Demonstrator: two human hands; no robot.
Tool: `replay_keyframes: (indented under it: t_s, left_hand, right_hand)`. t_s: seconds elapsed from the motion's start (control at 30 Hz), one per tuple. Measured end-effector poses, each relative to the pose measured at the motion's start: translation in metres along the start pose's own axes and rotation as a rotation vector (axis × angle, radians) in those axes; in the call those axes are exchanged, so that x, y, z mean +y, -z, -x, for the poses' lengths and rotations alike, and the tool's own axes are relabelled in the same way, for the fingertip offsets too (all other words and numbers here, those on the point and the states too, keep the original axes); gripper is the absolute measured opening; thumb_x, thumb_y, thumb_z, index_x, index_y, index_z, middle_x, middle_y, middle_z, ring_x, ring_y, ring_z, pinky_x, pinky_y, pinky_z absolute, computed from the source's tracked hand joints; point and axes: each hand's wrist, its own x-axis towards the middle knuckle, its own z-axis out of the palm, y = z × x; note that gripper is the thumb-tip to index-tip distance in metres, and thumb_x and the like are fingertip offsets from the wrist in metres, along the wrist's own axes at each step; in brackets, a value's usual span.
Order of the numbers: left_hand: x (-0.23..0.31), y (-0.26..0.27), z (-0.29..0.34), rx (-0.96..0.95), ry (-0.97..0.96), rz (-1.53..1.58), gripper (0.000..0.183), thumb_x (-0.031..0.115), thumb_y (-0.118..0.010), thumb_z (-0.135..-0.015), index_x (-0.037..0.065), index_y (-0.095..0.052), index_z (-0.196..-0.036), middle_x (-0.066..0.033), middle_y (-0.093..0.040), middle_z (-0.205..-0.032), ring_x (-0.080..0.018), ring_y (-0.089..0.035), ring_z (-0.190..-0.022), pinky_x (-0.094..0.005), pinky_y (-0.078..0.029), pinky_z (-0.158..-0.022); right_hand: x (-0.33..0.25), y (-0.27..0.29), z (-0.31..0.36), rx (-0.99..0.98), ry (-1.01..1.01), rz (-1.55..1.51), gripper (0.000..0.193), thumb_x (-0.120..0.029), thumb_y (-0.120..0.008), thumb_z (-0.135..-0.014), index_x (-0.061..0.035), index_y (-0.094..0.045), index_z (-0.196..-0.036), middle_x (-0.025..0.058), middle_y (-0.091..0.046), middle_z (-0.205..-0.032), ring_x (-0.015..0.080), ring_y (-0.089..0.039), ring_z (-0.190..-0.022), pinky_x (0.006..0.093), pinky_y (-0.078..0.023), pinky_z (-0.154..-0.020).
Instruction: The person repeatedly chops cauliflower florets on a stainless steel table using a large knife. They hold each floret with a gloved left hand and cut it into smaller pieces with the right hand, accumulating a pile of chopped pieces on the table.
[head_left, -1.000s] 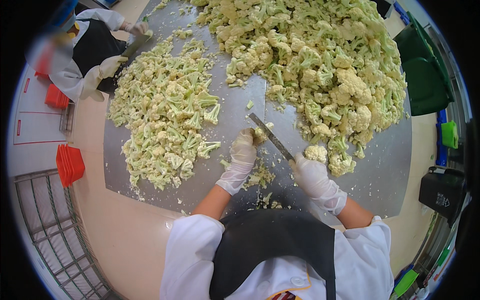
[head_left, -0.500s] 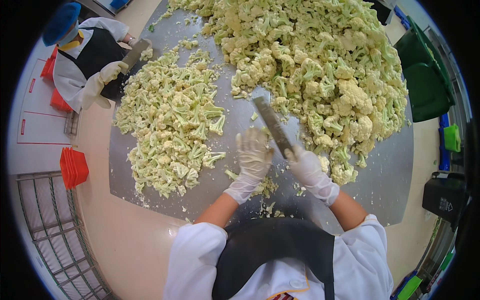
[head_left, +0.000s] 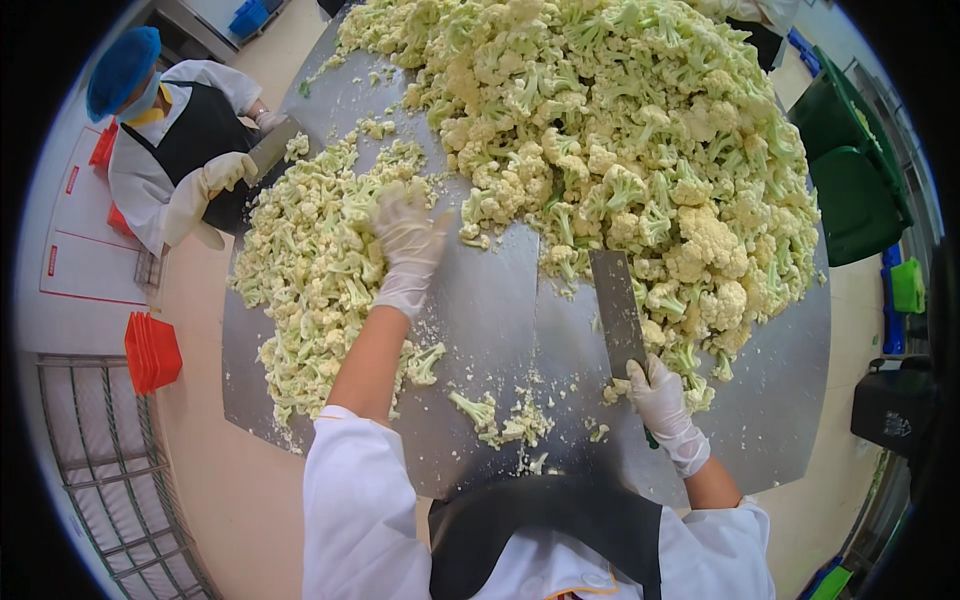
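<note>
Seemingly midway, the left hand (head_left: 407, 242) splays open over cut florets (head_left: 305, 290), center-left; the right hand (head_left: 664, 402) grips a cleaver (head_left: 619, 312). Upper right, a larger heap (head_left: 640, 130) looks uncut.

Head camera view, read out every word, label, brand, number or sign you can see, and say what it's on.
No text can be read.
Black bin, right: white markings, too small and blurred.
Red labels on the white panels, left: too small.
Cleaver blade: no lettering can be made out.
</note>
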Motion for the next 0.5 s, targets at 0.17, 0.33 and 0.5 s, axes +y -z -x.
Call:
replay_keyframes:
  t_s: [0.17, 0.33, 0.5]
  left_hand:
    - [0.087, 0.004, -0.021, -0.197, -0.044, 0.553, 0.064, 0.044, -0.061, -0.068, 0.008, -0.044, -0.118, -0.0125, -0.032, -0.128, -0.0276, -0.037, -0.112, -0.0336, -0.026, -0.097]
    - [0.104, 0.021, 0.027, -0.607, -0.079, 0.401, 0.066, 0.044, -0.065, -0.065, 0.010, -0.045, -0.118, -0.0118, -0.038, -0.124, -0.0282, -0.036, -0.112, -0.0393, -0.028, -0.094]
    - [0.086, 0.041, 0.130, -0.401, -0.167, 0.371, 0.066, 0.041, -0.068, -0.062, 0.010, -0.044, -0.115, -0.0158, -0.041, -0.115, -0.0324, -0.036, -0.110, -0.0419, -0.028, -0.090]
  right_hand:
    - [-0.016, -0.009, -0.016, 0.002, 0.153, 0.016, 0.026, -0.026, -0.053, -0.081, -0.0006, -0.049, -0.077, 0.0214, -0.050, -0.056, 0.0395, -0.051, -0.055, 0.0408, -0.039, -0.047]
    - [-0.015, -0.003, -0.010, -0.044, 0.099, -0.040, 0.026, -0.027, -0.053, -0.081, -0.0008, -0.050, -0.077, 0.0203, -0.051, -0.055, 0.0381, -0.051, -0.053, 0.0397, -0.039, -0.045]
    - [-0.010, -0.001, 0.011, 0.023, 0.276, 0.161, 0.019, -0.022, -0.053, -0.080, -0.0025, -0.051, -0.080, 0.0187, -0.052, -0.055, 0.0364, -0.052, -0.053, 0.0414, -0.041, -0.046]
